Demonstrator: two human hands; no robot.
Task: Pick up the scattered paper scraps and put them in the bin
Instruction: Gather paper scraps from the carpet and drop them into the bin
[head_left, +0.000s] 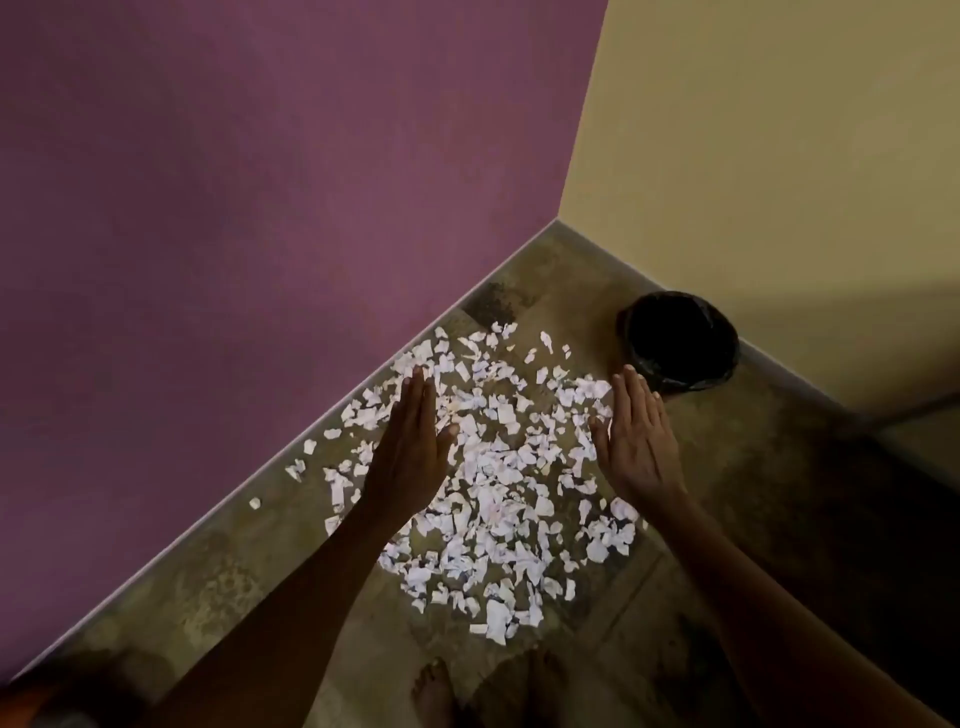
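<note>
two hands, left, right, flat, fingers extended, over paper scraps

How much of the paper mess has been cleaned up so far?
Nothing looks done yet: the paper scraps lie spread across the floor by the purple wall, and the black bin is too dark inside to tell if it holds any. In hand: the left hand and right hand are held open and empty over the pile, one on each side. Gathering and binning everything is left.
</note>
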